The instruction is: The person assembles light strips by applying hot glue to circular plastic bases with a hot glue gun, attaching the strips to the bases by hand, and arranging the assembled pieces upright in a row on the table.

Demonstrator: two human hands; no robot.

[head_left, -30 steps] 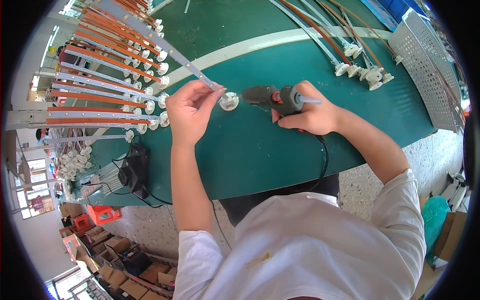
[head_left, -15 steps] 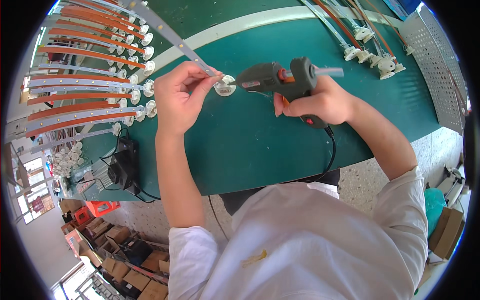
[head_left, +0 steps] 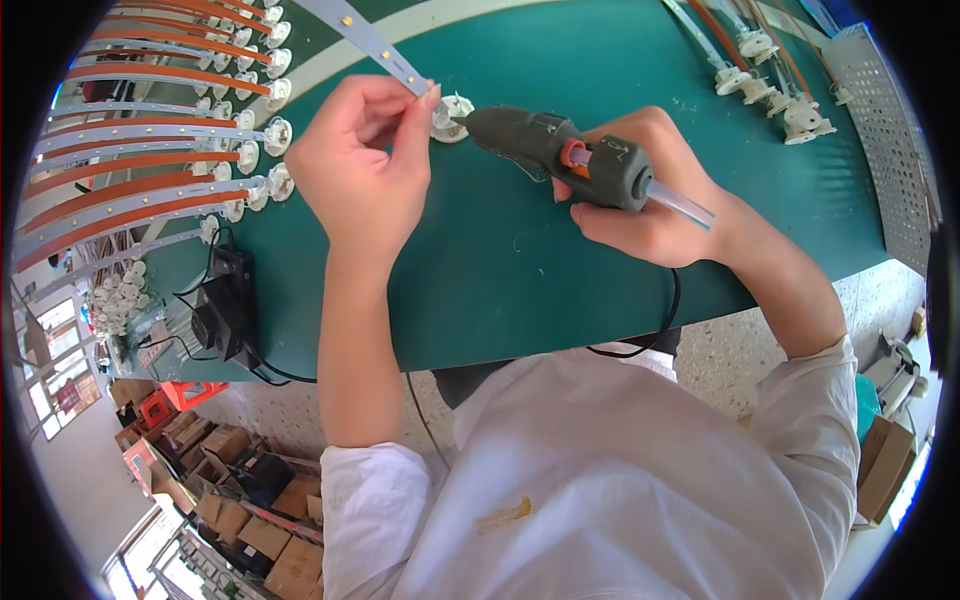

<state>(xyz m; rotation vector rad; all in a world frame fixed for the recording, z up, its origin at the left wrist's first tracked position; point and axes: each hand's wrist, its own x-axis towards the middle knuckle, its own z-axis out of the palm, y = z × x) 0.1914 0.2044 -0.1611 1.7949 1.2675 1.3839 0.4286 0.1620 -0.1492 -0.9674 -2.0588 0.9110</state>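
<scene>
My left hand (head_left: pixel 372 155) pinches the end of a pale LED strip (head_left: pixel 368 38) between thumb and fingers. A white round end cap (head_left: pixel 452 118) sits at that end, just right of my fingertips. My right hand (head_left: pixel 660 190) is wrapped round a dark grey hot glue gun (head_left: pixel 545 145). The gun's nozzle points left, and its tip is at the end cap; whether it touches cannot be told. A clear glue stick (head_left: pixel 682 205) sticks out of the gun's rear. The trigger is hidden by the gun and hand.
Many LED strips (head_left: pixel 120 132) with white end caps lie in rows at the left of the green table (head_left: pixel 500 290). A black power adapter (head_left: pixel 228 305) with cables lies near the front left. More capped strips (head_left: pixel 795 115) lie far right, beside a perforated white panel (head_left: pixel 868 120).
The glue gun has turned, so its rear now swings down to the right while the nozzle stays by the end cap. Both hands and the strip appear higher in view.
</scene>
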